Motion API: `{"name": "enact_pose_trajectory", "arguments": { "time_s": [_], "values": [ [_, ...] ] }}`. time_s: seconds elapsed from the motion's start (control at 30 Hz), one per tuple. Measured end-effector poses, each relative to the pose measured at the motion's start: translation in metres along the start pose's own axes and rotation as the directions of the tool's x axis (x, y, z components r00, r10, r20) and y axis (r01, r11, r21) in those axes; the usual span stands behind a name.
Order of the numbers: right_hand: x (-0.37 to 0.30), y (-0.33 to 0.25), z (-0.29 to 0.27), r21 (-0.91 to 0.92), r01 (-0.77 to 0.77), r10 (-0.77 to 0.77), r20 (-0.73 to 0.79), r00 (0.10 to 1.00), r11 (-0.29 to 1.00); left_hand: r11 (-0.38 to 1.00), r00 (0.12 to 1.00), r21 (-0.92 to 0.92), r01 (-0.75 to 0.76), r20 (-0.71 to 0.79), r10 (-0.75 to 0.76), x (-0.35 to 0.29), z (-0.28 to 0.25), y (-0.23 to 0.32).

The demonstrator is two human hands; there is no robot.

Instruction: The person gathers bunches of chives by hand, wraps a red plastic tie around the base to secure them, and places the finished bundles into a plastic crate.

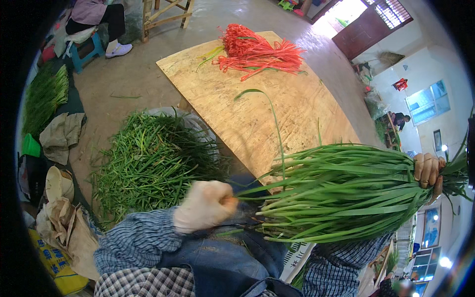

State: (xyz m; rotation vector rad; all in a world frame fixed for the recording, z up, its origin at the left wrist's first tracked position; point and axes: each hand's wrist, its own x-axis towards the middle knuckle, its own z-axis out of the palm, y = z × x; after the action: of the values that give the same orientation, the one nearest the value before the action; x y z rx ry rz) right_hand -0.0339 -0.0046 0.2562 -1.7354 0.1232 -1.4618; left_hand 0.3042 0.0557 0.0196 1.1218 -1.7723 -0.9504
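Observation:
My right hand [426, 171] is wrapped round a thick bunch of long flat green garlic chives [341, 188]. Their leafy ends stick out past the fist, and their pale and dark stem ends point left over my lap. By those stem ends, my left hand [205, 206], in a whitish glove, is closed in a pinch, slightly blurred. A thin chive strand runs from the bunch to its fingertips. One long leaf arches up from the bunch over the wooden board [237, 119].
Red ties [262, 49] lie heaped on the board's far end. Left of it, loose green trimmings [148, 163] overflow a pale bag [193, 121]. More chives [47, 96] lie at far left, near a seated person [96, 22] on a blue stool [86, 52]. A wooden stand [166, 22] is behind.

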Motion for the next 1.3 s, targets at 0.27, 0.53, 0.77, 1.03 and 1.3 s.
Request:
{"name": "enact_pose_trajectory", "arguments": {
  "time_s": [0.27,0.53,0.77,1.03,1.3],
  "values": [
    [0.004,-0.014,-0.005,-0.009,-0.074,0.075,0.033,0.997,0.997,0.893,0.900,0.152,-0.424,-0.038,0.434,0.019,-0.033,0.020],
    [-0.002,-0.043,-0.041,-0.032,-0.138,0.138,0.016,0.990,0.990,0.728,0.753,0.202,-0.655,0.246,0.610,0.041,0.003,0.018],
    [0.005,-0.039,-0.054,0.094,-0.149,0.127,0.207,0.970,0.984,0.887,0.940,0.437,-0.149,0.341,-0.010,-0.020,-0.050,-0.035],
    [0.013,0.037,-0.062,0.422,-0.174,0.061,0.268,0.962,0.890,0.627,0.847,-0.778,0.032,0.355,0.397,0.114,-0.005,0.045],
    [-0.074,0.110,-0.058,0.023,-0.508,0.363,-0.727,0.583,0.861,-0.101,0.838,-0.853,0.513,0.523,-0.158,0.023,0.042,-0.019]
  ]
}}
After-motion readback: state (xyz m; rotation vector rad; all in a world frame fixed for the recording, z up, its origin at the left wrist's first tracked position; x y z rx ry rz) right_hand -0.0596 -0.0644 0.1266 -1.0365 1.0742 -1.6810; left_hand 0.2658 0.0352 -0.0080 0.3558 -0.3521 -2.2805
